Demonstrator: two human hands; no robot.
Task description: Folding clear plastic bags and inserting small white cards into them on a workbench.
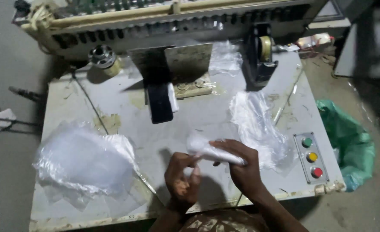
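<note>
Thin clear plastic bag (207, 150) held over the front edge of the desk (125, 111) — light, limp, slippery stock.

Right hand (241, 165) is closed around the rolled end of the bag; left hand (182, 178) has its fingers curled beside it, touching the film, though a firm pinch cannot be confirmed. Judged: the film will crumple and slide, so gripping the bunched end is best. More loose bags lie left (85, 163) and right (258, 124). The grey metal desk is stained and worn — three-button control panel (311, 157) at right, tape dispenser (261, 56) behind, green bin liner (349, 146) on a dim concrete floor.
</note>
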